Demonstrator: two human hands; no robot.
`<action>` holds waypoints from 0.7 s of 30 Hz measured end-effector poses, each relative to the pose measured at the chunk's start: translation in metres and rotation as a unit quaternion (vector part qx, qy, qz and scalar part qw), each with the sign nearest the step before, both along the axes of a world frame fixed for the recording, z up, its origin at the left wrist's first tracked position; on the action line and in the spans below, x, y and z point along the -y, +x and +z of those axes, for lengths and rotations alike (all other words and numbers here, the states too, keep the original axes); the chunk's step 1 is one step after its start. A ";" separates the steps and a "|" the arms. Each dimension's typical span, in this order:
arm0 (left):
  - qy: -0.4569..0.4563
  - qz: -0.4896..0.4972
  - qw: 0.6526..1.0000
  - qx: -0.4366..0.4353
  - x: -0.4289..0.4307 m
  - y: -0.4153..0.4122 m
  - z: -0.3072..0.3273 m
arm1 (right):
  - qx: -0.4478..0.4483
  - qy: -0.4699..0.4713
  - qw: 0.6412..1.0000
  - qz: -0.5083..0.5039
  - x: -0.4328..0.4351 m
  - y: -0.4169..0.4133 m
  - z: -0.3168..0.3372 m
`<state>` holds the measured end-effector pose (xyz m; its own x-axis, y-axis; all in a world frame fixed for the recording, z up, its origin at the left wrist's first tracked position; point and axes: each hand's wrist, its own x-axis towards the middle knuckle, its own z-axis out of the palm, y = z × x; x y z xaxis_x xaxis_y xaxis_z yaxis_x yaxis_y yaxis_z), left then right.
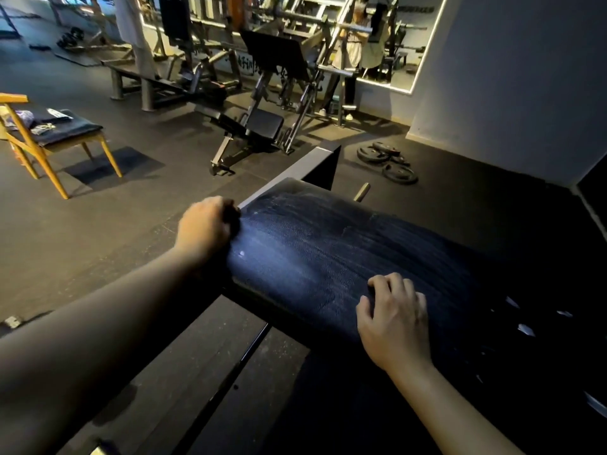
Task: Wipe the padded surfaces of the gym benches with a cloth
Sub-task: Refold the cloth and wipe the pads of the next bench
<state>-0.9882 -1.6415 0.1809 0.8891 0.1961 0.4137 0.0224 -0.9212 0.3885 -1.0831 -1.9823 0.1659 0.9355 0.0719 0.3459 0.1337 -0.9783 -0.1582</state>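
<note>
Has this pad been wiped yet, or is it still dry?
Wiped, it seems: pale smear streaks cross the pad between the left hand, gripping a dark cloth, and the right hand.

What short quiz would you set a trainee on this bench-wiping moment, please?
1. True or false: the weight plates lie on the floor beyond the padded bench.
2. Multiple choice: the left hand, at the pad's left edge, seems to hold in its grip: A) a dark cloth; B) a bottle; C) a weight plate.
3. Short answer: what marks show on the pad's surface?

Key: 1 true; 2 A; 3 pale wipe streaks.
</note>
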 end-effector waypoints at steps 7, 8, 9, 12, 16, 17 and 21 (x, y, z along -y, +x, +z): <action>-0.064 -0.088 0.994 -0.027 0.125 0.004 0.008 | -0.061 -0.008 0.998 0.032 0.015 0.059 0.021; -0.062 -0.132 0.989 -0.030 0.150 -0.002 0.007 | -0.079 -0.008 0.996 0.036 0.018 0.079 0.026; -0.057 -0.174 0.983 -0.027 0.168 -0.007 0.004 | -0.096 -0.010 0.995 0.039 0.021 0.099 0.031; -0.004 -0.218 0.976 0.009 0.154 0.003 0.001 | -0.152 -0.029 0.987 0.044 0.034 0.157 0.040; -0.011 0.004 0.999 -0.050 0.036 0.068 0.003 | -0.210 -0.054 0.975 0.051 0.046 0.196 0.032; -0.029 0.054 0.996 -0.072 0.015 0.080 0.002 | -0.213 -0.047 0.974 0.055 0.047 0.198 0.027; -0.049 0.102 0.990 -0.084 0.022 0.103 -0.011 | -0.199 -0.021 0.978 0.062 0.050 0.198 0.015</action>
